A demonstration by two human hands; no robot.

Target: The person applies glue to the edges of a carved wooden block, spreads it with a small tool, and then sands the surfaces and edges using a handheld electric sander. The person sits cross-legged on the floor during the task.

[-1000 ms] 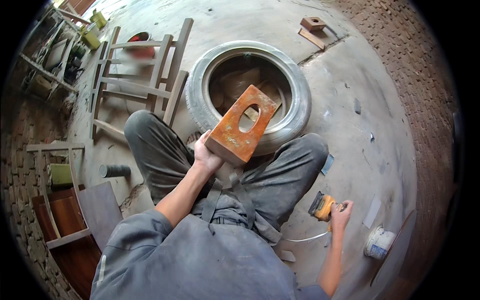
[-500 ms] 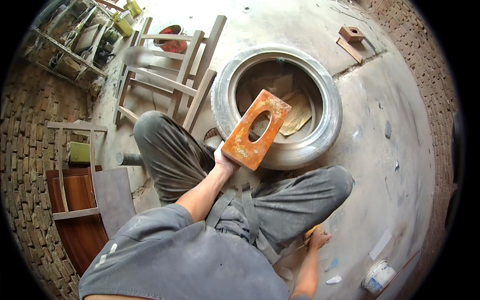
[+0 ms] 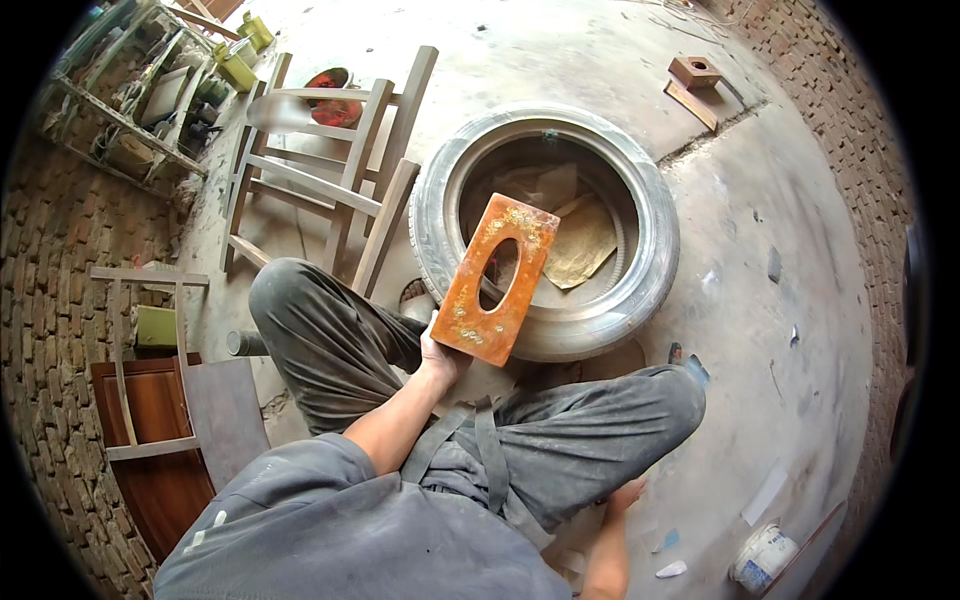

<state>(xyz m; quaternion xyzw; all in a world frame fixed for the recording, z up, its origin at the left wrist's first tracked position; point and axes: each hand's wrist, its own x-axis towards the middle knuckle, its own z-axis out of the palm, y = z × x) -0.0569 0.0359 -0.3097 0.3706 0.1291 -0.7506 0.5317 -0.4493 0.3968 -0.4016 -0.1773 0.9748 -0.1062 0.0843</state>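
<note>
An orange-brown wooden tissue box cover with an oval opening and pale, worn patches is held up in front of me. My left hand grips its near end from below and from the left side; most of the fingers are hidden under it. Behind the cover lies a big grey tire on its side, with crumpled yellow-brown paper inside. Down by my right thigh is my right hand, its fingers mostly hidden behind the leg, so what it holds is out of sight.
Wooden stool frames stand at the far left, near a red bowl-like thing and a cluttered shelf. A dark wooden panel leans at the left wall. At the right are a white bucket and a small brown wooden box.
The tissue box cover has shifted slightly left and turned more upright in my left hand. My right hand has moved up behind my thigh; the orange-yellow thing at it is now out of sight.
</note>
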